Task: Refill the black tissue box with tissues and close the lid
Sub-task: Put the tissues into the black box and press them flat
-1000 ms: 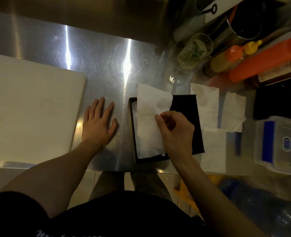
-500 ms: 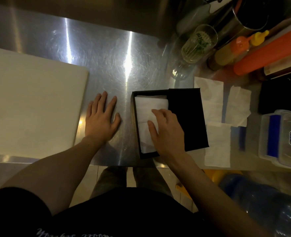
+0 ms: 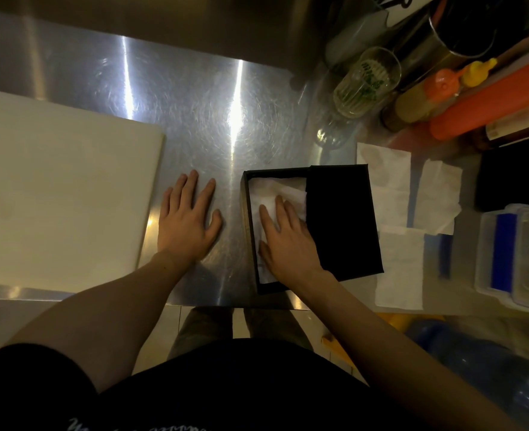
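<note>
Right hand (image 3: 288, 241): flat, palm down, fingers straight and slightly spread. It presses the rumpled white paper tissue (image 3: 275, 189) into the open rectangular black tissue box (image 3: 246, 228). The box stands directly under this hand on the brushed steel counter (image 3: 210, 119).

Left hand (image 3: 185, 225): flat on bare steel, fingers apart, holding nothing. It is just beside the box's left wall and not touching it.

The flat black lid (image 3: 341, 222) lies immediately right of the pressing hand, over the box's right part. Whether it is hinged cannot be told.

The tissue bunches up beyond the fingertips. In my judgement the press should sweep outward to the far corners until the sheet sits level below the rim. The idle hand would serve better bracing the box wall.

Loose white tissue sheets (image 3: 400, 269) lie right of the lid, presumably to be loaded before closing.
</note>
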`<act>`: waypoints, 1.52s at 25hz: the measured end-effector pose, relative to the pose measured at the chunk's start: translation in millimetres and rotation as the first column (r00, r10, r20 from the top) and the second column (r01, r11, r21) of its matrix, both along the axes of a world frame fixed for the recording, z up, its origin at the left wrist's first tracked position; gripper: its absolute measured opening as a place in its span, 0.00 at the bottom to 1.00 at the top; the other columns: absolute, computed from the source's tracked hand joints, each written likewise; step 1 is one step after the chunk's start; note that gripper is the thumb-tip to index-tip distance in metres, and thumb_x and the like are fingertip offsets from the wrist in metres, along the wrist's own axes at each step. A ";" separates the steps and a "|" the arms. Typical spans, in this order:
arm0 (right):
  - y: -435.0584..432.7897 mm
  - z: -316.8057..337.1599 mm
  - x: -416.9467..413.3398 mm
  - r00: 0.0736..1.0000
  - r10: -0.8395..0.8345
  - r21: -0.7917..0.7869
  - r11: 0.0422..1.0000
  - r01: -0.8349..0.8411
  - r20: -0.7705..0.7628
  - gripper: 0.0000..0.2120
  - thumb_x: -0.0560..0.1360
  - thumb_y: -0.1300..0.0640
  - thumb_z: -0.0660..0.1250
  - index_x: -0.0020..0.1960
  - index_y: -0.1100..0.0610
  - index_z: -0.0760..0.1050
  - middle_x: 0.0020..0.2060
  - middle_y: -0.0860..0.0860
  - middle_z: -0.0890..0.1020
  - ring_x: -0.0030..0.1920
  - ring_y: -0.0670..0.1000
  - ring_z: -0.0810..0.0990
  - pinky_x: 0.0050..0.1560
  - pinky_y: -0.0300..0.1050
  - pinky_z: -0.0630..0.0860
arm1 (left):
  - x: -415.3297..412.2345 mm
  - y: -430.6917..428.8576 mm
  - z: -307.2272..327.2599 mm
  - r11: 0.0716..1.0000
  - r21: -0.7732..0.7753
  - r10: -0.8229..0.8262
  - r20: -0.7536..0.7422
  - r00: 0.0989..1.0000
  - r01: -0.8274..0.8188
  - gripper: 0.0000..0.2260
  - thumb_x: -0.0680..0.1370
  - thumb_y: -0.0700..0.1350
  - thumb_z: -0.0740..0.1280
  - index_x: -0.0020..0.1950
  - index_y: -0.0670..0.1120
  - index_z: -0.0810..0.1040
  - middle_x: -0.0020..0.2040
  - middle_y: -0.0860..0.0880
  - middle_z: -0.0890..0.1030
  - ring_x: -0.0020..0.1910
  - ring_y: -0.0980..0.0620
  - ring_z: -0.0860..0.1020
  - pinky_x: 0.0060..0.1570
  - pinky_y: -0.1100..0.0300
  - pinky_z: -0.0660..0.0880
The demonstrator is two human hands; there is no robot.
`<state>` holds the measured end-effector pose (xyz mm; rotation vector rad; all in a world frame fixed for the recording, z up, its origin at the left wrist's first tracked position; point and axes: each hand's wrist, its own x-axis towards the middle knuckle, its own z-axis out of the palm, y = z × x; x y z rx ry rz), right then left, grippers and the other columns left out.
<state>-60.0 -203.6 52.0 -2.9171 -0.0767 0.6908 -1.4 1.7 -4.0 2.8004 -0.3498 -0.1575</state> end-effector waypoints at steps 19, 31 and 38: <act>-132.9 46.4 24.9 0.483 -0.804 0.593 0.587 0.551 0.347 0.15 0.79 0.52 0.64 0.63 0.57 0.74 0.55 0.52 0.78 0.52 0.48 0.77 0.55 0.45 0.75 | -2.3 -4.6 4.3 0.999 0.044 0.016 -0.025 1.000 -0.015 0.26 0.80 0.56 0.54 0.78 0.51 0.61 0.79 0.42 0.58 0.79 0.42 0.53 0.75 0.46 0.49; -194.6 -13.7 35.5 0.434 -0.873 0.386 0.488 0.782 0.224 0.18 0.76 0.47 0.66 0.57 0.59 0.78 0.52 0.56 0.81 0.51 0.56 0.80 0.52 0.48 0.74 | -2.7 -6.9 5.1 0.998 0.047 0.044 -0.020 0.999 -0.043 0.26 0.79 0.54 0.54 0.78 0.51 0.62 0.79 0.43 0.59 0.79 0.43 0.54 0.76 0.46 0.50; -190.3 -24.4 39.7 0.425 -0.868 0.369 0.494 0.787 0.255 0.09 0.78 0.52 0.65 0.49 0.58 0.79 0.47 0.56 0.81 0.46 0.55 0.80 0.47 0.46 0.74 | -2.8 -7.7 6.5 0.998 0.047 0.048 -0.031 0.998 -0.046 0.26 0.79 0.55 0.55 0.78 0.51 0.61 0.80 0.43 0.59 0.79 0.44 0.53 0.76 0.47 0.49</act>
